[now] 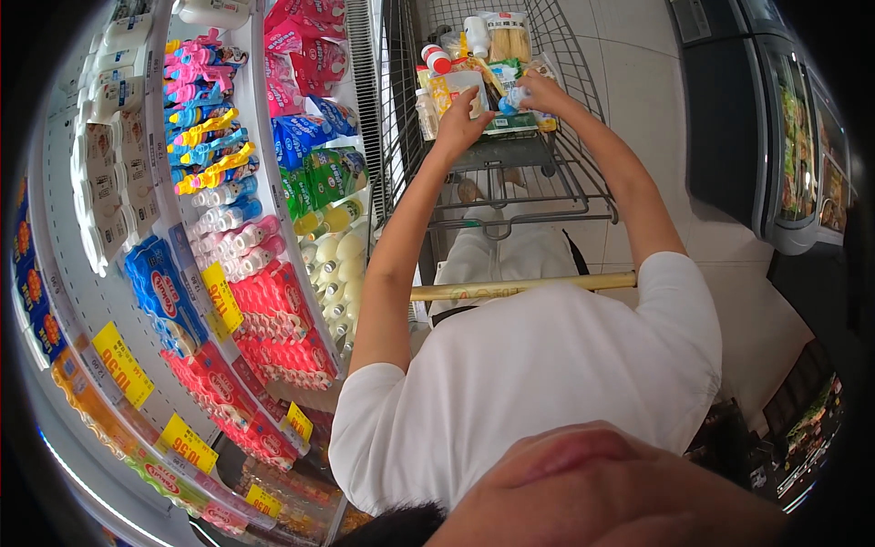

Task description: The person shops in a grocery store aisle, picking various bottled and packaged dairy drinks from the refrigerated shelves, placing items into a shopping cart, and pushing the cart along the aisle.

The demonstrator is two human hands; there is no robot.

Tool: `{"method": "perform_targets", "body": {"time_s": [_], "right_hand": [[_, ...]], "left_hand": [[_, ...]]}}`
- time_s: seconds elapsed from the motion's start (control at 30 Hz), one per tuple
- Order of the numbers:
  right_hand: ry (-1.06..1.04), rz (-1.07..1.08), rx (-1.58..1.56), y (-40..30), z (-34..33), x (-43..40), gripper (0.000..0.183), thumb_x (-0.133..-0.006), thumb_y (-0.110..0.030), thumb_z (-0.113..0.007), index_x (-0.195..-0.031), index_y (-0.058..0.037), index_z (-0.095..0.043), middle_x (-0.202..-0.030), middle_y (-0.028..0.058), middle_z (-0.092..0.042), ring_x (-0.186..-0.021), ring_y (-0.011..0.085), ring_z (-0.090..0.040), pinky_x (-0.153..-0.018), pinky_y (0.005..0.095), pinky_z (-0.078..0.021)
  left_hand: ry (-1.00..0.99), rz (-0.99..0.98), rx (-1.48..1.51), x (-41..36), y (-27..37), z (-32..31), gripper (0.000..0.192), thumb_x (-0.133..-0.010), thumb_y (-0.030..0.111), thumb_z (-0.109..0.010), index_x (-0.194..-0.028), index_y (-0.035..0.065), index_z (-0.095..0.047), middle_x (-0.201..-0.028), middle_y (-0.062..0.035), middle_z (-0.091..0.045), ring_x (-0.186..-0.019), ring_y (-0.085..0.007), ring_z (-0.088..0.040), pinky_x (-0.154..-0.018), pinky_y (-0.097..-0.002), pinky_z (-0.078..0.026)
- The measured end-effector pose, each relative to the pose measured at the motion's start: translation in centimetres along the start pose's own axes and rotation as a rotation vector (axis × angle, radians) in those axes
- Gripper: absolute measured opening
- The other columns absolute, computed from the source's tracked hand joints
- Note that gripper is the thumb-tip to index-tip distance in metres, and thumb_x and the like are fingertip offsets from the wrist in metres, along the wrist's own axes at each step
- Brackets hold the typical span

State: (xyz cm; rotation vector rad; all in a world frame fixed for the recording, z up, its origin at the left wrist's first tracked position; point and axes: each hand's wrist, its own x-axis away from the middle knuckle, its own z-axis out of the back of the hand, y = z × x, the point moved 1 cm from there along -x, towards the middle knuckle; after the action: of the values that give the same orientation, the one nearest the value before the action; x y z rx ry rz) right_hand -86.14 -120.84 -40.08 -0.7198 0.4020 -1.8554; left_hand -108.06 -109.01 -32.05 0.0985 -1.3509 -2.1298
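Note:
My right hand [542,94] grips a small bottle with a blue cap [508,106] above the goods in a wire shopping cart [581,68]. My left hand [463,124] is beside it over the cart, fingers apart, with nothing visible in it. Around my hands are a clear-and-yellow package [444,91], a green-and-white packet [506,72], and a flat dark green box [513,123]. A clear bottle with a pale cap [427,116] stands at the left. Farther in are a red-lidded white container [436,59], a white bottle [476,37], and a bag of corn cobs [510,37].
The cart's yellow handle [526,284] crosses in front of my body. Close on the left runs a refrigerated shelf [270,171] with bottled drinks, pouches and yellow price tags [123,364]. Dark freezer cabinets [724,130] stand at the right across the tiled floor [642,137].

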Motion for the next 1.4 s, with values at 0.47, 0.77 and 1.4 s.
{"method": "perform_targets", "body": {"time_s": [0.47,0.77,1.4], "right_hand": [[0.334,0.549,-1.099,-16.0,20.5,19.5,0.061,-0.087,-0.022,-0.071,-0.139,-0.0084,-0.043,-0.126,0.0143,-0.061,-0.118,0.0222,-0.058,-0.098,0.035,-0.05],[0.285,0.5,-1.353,-22.0,20.3,19.6,0.074,-0.084,-0.022,-0.076,-0.144,-0.0057,-0.034,-0.119,0.008,-0.061,-0.108,0.019,-0.06,-0.094,0.0333,-0.0482],[-0.628,0.793,-1.2,-42.7,9.6,2.6,0.065,-0.092,-0.022,-0.064,-0.147,-0.0052,-0.033,-0.134,0.0172,-0.055,-0.117,0.021,-0.059,-0.094,0.0323,-0.0506]], "left_hand": [[-0.171,-0.068,0.894,14.8,21.4,5.3,0.057,-0.087,0.02,-0.074,-0.134,-0.0009,-0.05,-0.119,-0.0091,-0.062,-0.105,-0.0147,-0.06,-0.09,-0.0292,-0.05],[-0.064,-0.165,0.975,19.4,22.2,6.4,0.06,-0.084,0.012,-0.076,-0.135,-0.0017,-0.048,-0.117,-0.0105,-0.062,-0.104,-0.0142,-0.06,-0.091,-0.0283,-0.05],[0.707,-0.109,1.078,30.1,12.4,15.3,0.067,-0.082,0.012,-0.078,-0.137,-0.0019,-0.043,-0.126,-0.0112,-0.057,-0.11,-0.0171,-0.059,-0.093,-0.031,-0.051]]}}
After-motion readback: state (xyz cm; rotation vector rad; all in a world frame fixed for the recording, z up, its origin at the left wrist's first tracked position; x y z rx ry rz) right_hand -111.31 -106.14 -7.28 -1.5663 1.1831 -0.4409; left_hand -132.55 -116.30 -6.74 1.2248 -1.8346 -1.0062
